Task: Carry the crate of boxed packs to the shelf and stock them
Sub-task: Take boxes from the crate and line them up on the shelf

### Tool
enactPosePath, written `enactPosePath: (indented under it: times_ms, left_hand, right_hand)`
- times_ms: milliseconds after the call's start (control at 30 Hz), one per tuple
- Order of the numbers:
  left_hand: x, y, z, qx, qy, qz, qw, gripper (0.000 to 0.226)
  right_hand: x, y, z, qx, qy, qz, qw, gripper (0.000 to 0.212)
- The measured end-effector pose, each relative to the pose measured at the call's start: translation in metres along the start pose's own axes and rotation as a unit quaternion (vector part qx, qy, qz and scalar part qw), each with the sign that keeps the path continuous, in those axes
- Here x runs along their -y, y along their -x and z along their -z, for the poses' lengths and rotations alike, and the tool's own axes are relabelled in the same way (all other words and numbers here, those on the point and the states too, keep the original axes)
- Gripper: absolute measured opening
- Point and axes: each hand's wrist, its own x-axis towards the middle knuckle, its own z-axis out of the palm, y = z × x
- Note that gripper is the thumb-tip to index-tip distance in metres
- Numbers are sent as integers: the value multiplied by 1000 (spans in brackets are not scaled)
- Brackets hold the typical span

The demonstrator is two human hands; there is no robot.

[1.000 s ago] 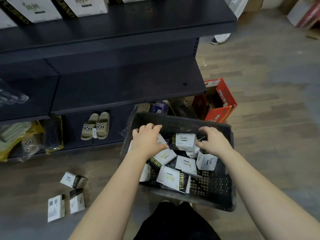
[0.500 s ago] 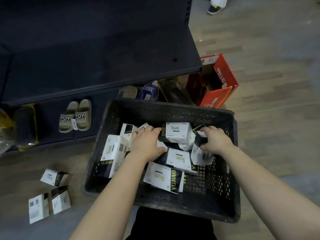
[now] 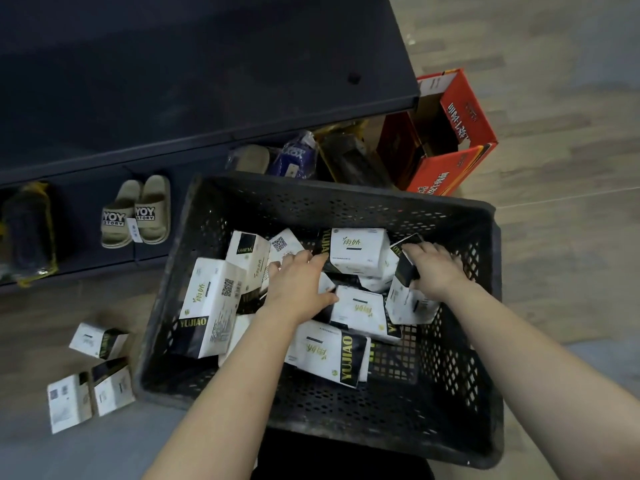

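Reaching into the black crate (image 3: pixel 346 192) of boxed packs (image 3: pixel 211 306), both hands were among the stock.
The crate sat just on the near side of the dark shelf (image 3: pixel 207 81), its packs jumbled inside. The left hand (image 3: pixel 298 285) lay on the middle packs, fingers fairly straight and spread, gripping nothing. The right hand (image 3: pixel 438 271), at the crate's far right, had its fingers curled round a black-ended pack (image 3: pixel 406 270). Three loose packs (image 3: pixel 98 341) lay on the floor to the left. Tan slippers (image 3: pixel 135 213) stood under the shelf, and a red carton (image 3: pixel 460 133) was at far right.

beige slippers (image 3: pixel 135 213) | open red carton (image 3: pixel 465 109) | blue plastic bag (image 3: pixel 295 160)
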Motion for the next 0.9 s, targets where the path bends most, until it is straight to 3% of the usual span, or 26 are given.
enactPosePath:
  times_ms: [167,533,900]
  left_hand:
    - [1,9,10,-6,13,5,1000,75]
    - [1,82,106,-61,25,26,997,78]
    - [31,164,216,-167,23,61,984,77]
  right_hand:
    - [4,12,12,-17,-9,2,1000,63]
    - [46,87,109,-65,-153,21,986,66]
    - [136,180,231,-146,-317,145,926,62]
